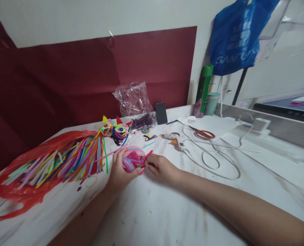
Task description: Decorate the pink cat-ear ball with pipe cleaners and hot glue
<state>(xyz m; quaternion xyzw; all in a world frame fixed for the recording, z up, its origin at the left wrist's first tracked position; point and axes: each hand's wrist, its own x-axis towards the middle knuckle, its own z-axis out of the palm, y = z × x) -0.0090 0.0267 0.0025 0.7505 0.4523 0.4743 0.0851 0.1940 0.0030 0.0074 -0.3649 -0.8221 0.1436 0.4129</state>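
My left hand grips a round, pink-and-blue pipe-cleaner craft piece by its left side, fingers behind and thumb along the lower edge. At its right edge, my right hand pinches close to a short magenta pipe cleaner that sticks out there; the fingertips partly hide what they grip. A loose pink pipe cleaner lies by the left fingers. Behind the hands stand two finished-looking cat faces, a yellow-eared one and a red-eared one.
Many coloured pipe cleaners lie on a red plastic bag at the left. To the right are a glue gun with a looping cord and orange-handled scissors. A phone leans against the wall beside clear plastic packaging.
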